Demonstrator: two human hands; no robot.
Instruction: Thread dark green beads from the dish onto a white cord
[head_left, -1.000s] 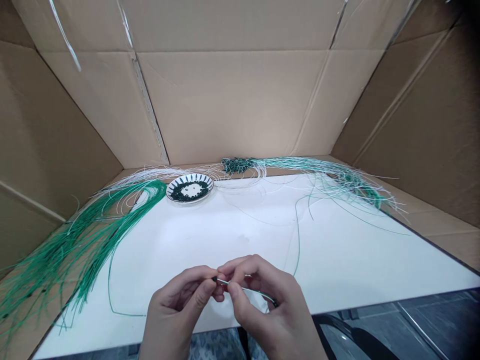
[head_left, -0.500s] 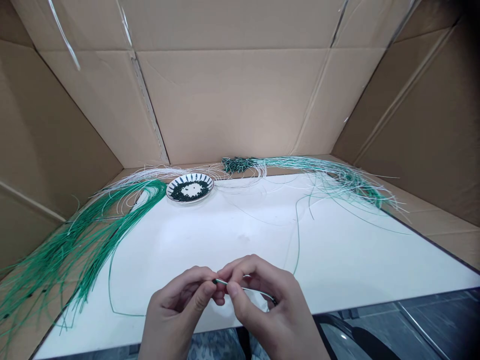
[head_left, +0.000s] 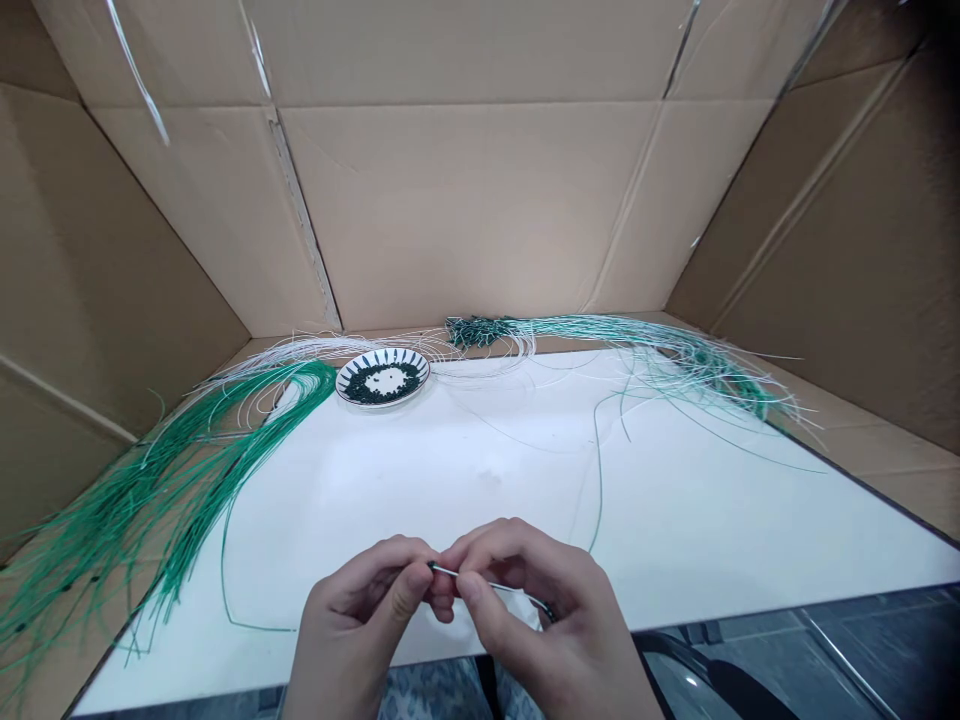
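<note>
Above the white board (head_left: 450, 480), left hand (head_left: 360, 600) and right hand (head_left: 532, 610) still pinch one thin wire (head_left: 487, 583) together.

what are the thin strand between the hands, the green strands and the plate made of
The thin strand has a silvery-white sheen, so it may be coated wire or plastic; it is too fine to tell. The green strands look like glossy plastic cord or coated wire, smooth and holding springy curves. The plate looks like glazed ceramic, with a shiny surface and a painted black pattern.

Held strand (head_left: 487, 584) shiny plastic; green strands (head_left: 214, 470) glossy; box (head_left: 465, 210) matt corrugated cardbd; plate (head_left: 352, 362) glazed ceramic.
</note>
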